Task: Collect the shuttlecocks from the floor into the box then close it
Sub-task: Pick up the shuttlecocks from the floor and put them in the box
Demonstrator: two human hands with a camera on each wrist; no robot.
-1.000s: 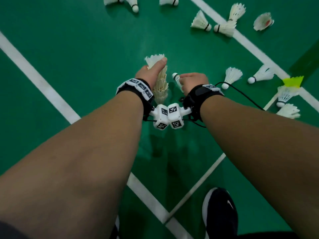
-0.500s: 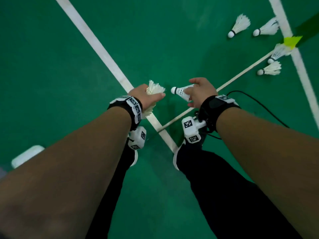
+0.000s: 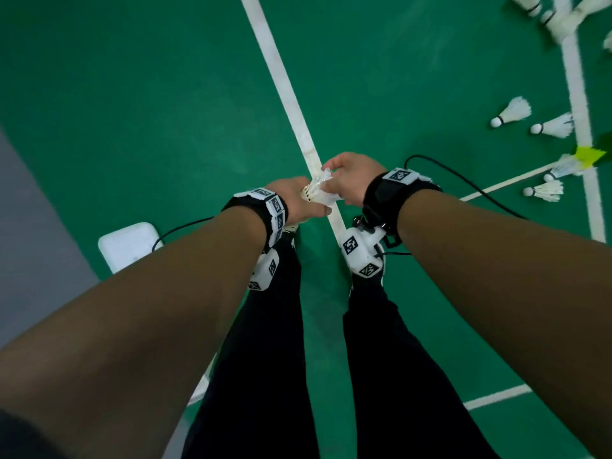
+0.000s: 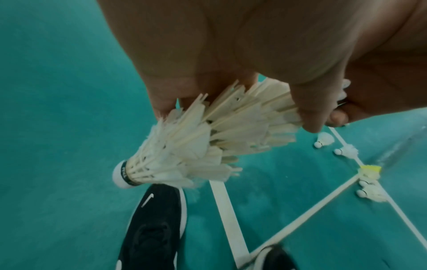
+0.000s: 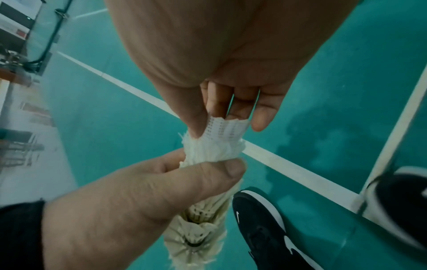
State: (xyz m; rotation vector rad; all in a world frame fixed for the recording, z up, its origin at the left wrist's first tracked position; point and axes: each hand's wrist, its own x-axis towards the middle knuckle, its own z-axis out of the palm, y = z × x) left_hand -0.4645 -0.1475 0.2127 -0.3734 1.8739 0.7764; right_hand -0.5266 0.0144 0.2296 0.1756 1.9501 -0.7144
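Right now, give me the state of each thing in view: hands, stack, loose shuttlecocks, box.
left hand: grips the stack of shuttlecocks.
right hand: pinches the top shuttlecock's feathers.
stack of shuttlecocks: nested, held off the floor between both hands.
top shuttlecock: seated in the stack's open end.
loose shuttlecocks: lying on the floor, uncollected.
white box: on the floor; open or closed, cannot tell.

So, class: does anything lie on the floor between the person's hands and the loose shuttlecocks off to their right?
Nothing visible does. Bare green floor and white court lines separate the right hand from the loose shuttlecocks. Both hands are occupied, though: the left hand grips the nested stack, and the right pinches its top.
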